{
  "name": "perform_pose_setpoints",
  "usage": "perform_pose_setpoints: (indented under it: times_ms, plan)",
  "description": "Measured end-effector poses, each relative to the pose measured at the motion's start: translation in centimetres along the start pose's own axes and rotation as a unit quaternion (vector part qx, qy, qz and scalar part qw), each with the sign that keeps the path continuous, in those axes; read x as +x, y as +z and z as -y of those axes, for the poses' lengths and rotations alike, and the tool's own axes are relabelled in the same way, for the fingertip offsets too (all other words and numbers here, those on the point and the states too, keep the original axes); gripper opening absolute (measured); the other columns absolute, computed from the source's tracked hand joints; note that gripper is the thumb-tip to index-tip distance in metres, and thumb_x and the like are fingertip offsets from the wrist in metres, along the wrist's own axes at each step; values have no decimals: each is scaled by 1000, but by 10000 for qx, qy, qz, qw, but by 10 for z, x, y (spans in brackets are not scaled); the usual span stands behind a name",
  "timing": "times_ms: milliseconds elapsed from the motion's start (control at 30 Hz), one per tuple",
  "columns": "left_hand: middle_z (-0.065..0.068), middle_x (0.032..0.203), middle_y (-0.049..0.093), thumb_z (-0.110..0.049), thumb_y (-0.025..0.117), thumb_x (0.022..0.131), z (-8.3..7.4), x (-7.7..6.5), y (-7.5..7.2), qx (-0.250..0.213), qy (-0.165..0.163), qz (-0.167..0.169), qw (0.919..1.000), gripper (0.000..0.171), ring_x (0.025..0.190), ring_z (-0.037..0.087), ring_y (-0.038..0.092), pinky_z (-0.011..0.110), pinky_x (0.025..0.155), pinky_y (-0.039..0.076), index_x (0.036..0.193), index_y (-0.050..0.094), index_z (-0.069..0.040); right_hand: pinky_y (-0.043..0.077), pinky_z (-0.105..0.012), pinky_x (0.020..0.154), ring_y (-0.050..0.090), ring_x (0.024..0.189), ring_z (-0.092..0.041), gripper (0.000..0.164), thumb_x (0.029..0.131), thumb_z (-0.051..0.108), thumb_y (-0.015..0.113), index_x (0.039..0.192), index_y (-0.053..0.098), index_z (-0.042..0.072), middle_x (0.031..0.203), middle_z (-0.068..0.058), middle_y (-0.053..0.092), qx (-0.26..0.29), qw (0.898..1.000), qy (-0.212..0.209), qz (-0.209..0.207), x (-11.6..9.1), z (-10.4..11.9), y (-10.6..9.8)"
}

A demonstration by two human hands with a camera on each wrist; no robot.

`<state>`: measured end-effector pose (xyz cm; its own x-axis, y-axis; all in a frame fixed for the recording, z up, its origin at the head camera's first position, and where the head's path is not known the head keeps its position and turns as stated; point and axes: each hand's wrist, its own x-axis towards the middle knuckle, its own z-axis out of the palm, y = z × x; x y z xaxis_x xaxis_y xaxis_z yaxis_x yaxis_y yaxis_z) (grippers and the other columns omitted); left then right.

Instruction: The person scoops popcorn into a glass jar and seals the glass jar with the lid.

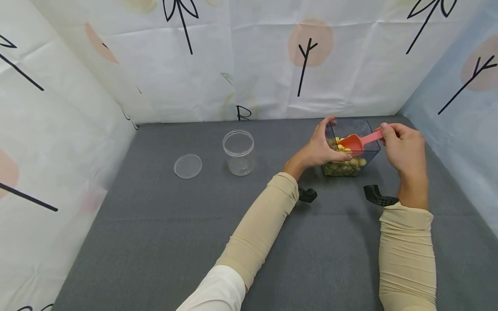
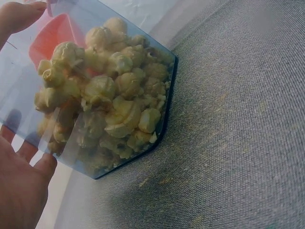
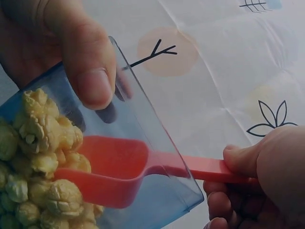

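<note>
A clear bluish square container (image 1: 372, 155) with popcorn (image 2: 126, 86) in its lower part stands at the right of the table. My left hand (image 1: 320, 147) grips it from the left, thumb across the near side and fingers round the far left. In the right wrist view that thumb (image 3: 93, 86) presses on the wall. My right hand (image 1: 406, 144) holds the handle of a red scoop (image 3: 116, 171) between thumb and fingers. The scoop's bowl is inside the container, its front edge in among the popcorn.
Left of the container stands a clear round jar (image 1: 239, 153), uncovered, with a clear round lid (image 1: 188, 166) lying flat beside it. Black wrist mounts (image 1: 379, 196) hang under both wrists. Patterned white cloth walls (image 1: 264, 65) border the grey table (image 1: 163, 250) at back and sides.
</note>
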<state>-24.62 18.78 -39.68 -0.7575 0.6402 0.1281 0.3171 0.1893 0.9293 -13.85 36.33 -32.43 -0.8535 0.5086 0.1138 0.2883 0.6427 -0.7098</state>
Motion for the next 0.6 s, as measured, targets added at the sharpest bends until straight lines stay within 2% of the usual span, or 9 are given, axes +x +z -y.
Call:
perform_pose_setpoints:
  times_ms: [133, 367, 600]
  plan:
    - [-8, 155, 32, -31, 92, 74, 0, 1, 0, 79, -10, -53, 10000, 116, 141, 7, 35, 28, 114, 41, 161, 16, -25, 35, -32, 68, 42, 84, -17, 66, 105, 57, 33, 129, 66, 5, 85, 16, 48, -67, 9999, 42, 73, 1, 2, 1]
    - [-10, 156, 31, -32, 92, 73, -1, 2, 0, 97, -12, -56, 9999, 116, 141, 7, 35, 28, 115, 40, 161, 16, -27, 36, -32, 69, 42, 85, -16, 66, 106, 57, 32, 129, 65, 4, 88, 12, 48, -70, 9999, 16, 132, 4, 2, 4]
    - [-12, 157, 30, -33, 90, 75, 2, 3, 0, 47, -32, 27, 10000, 115, 144, 6, 32, 28, 116, 40, 162, 13, -30, 35, -27, 60, 41, 78, -15, 64, 105, 58, 32, 126, 66, 7, 82, 11, 47, 255, 9980, 570, -105, 8, 0, 8]
